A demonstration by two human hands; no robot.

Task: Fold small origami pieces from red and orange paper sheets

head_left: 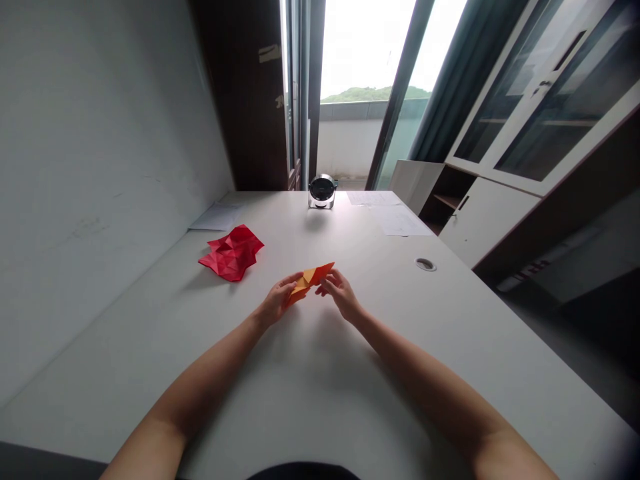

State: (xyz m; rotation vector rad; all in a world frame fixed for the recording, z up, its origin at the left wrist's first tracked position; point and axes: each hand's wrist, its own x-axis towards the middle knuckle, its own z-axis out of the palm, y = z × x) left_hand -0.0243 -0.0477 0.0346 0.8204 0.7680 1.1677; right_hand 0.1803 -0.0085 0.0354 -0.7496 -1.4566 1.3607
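Note:
Above the middle of the white table [320,373] I hold a folded piece of orange origami paper [311,276]. My left hand [278,298] is closed on its left end, thumb on top. At its right end is my right hand [340,293], fingers bent against the paper's edge near the raised point. The orange paper has creased, angled flaps and tilts up to the right. Farther off to the left lies a red folded paper [233,253], spread out with many creases and pointed corners; neither hand touches it.
A round black device on a stand [322,191] is at the table's far edge. White sheets lie at the back left [217,217] and back right [406,220]. A round cable hole [425,265] is on the right. A wall [100,167] borders the left side.

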